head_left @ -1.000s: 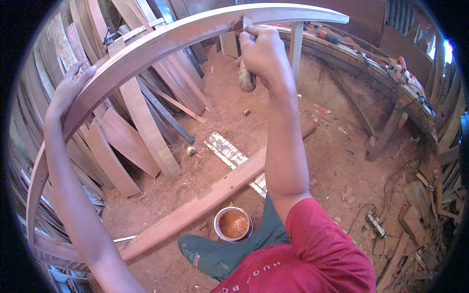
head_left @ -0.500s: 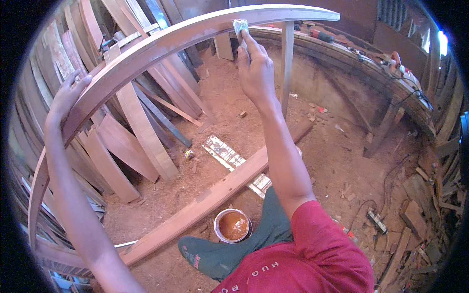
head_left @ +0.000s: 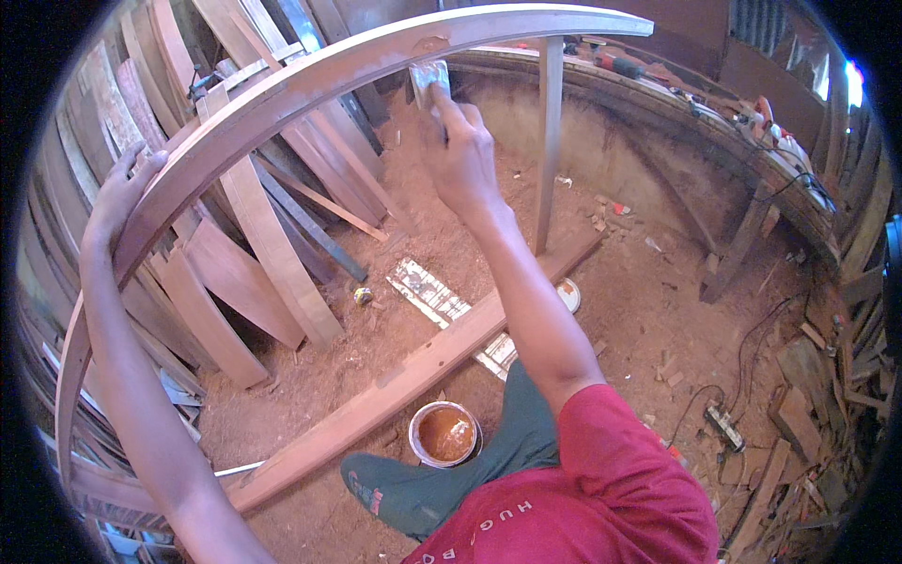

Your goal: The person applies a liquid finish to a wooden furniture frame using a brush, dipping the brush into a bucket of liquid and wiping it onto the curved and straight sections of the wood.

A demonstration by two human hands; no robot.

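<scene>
A long wooden frame [head_left: 272,111], bent in this wide picture, runs from the lower left up to the upper right. My left hand [head_left: 127,193] grips its left part, the fingers hooked over the outer edge. Closed in my right hand [head_left: 460,155] is a putty knife [head_left: 430,75] with a broad pale blade. The blade is just below the frame's inner edge, close to a brownish smear of filler [head_left: 432,43] on the wood. Near my knee stands a round tub [head_left: 414,442] of orange-brown paste.
A thick plank [head_left: 376,399] crosses the floor over a paint-marked white board [head_left: 427,291]. Many boards [head_left: 268,254] lean at the left. Tools, among them a red power tool [head_left: 620,66], lie on the bench at the back right. Wood scraps and cables lie at the right.
My right hand has moved the putty knife left and down, off the frame's face. The brownish smear shows where the blade was near. My left hand has shifted only slightly.
</scene>
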